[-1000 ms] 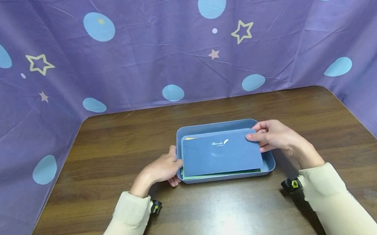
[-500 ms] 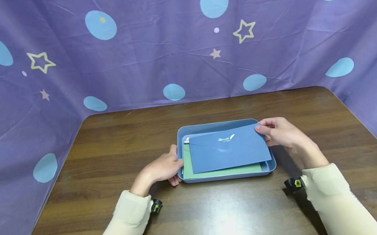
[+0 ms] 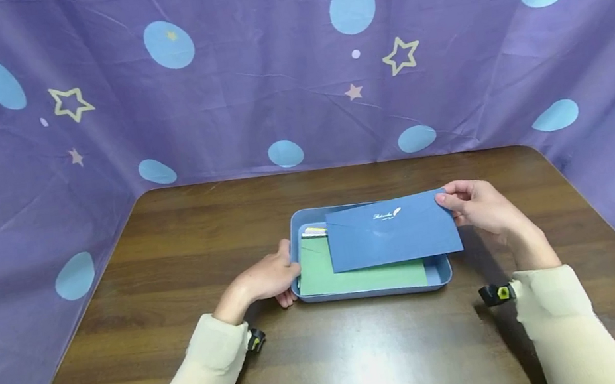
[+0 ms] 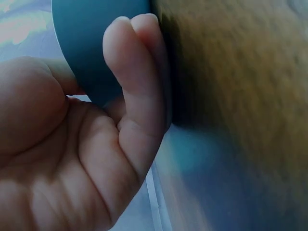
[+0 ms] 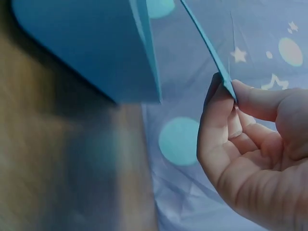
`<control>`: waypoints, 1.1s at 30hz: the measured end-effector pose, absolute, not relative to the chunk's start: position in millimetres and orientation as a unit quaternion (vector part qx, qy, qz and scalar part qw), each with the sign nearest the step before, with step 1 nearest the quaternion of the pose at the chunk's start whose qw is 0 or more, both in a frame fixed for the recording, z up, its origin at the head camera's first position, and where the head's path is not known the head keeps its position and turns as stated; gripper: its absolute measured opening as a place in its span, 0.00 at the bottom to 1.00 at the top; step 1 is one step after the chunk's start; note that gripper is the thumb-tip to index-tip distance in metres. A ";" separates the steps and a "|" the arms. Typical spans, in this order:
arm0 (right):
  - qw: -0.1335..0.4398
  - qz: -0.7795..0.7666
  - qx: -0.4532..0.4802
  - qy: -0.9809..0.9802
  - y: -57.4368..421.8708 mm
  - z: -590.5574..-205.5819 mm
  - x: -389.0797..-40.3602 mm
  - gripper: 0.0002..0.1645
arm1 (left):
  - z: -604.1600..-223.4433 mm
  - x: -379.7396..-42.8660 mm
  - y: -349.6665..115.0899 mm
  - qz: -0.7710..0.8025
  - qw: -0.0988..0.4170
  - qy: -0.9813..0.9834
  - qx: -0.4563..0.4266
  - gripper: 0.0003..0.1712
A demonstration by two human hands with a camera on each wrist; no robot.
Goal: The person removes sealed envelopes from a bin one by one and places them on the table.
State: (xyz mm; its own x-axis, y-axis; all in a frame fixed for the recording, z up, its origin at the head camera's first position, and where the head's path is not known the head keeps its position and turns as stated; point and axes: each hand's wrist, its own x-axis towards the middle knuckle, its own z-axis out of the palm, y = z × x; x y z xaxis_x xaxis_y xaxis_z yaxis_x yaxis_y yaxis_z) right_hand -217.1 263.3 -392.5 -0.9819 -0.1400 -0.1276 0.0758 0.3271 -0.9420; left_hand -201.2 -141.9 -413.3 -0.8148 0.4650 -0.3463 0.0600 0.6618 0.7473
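A dark blue envelope (image 3: 389,233) with white script and a feather mark is tilted above the right part of a blue tray (image 3: 372,292). My right hand (image 3: 475,205) pinches its upper right corner between thumb and fingers; the right wrist view shows the envelope (image 5: 204,38) edge-on in that pinch. At the tray's left end my left hand (image 3: 266,276) grips the wall, thumb over the rim and fingers outside. In the left wrist view, the fingers (image 4: 137,82) curl along the tray wall (image 4: 91,43). A green envelope (image 3: 316,268) lies in the tray, partly covered by the blue one.
Behind the green envelope, yellow, white and black edges of further papers (image 3: 314,232) show in the tray. The tray stands on a brown wooden table (image 3: 217,233). A purple curtain (image 3: 232,96) with stars and blue dots hangs around the table's back and sides.
My right hand has moved right and upward with the blue envelope, uncovering more of the green envelope and the paper edges behind it. My left hand has stayed at the tray's left end.
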 end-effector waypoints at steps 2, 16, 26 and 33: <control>0.085 -0.572 -0.027 0.816 275.6 -386.0 -220.1 0.22 | -413.3 -200.5 -141.5 0.379 0.261 0.873 0.162 0.08; 0.071 -0.509 0.011 0.858 387.0 -339.9 -264.2 0.17 | -415.7 -201.6 -142.6 0.370 0.258 0.877 0.167 0.08; 0.091 -0.417 0.031 0.904 436.1 -341.1 -283.7 0.18 | -413.0 -199.6 -143.6 0.368 0.259 0.878 0.164 0.08; 0.041 -0.282 0.017 0.958 446.1 -359.5 -295.8 0.22 | -413.8 -198.4 -143.5 0.371 0.260 0.877 0.161 0.11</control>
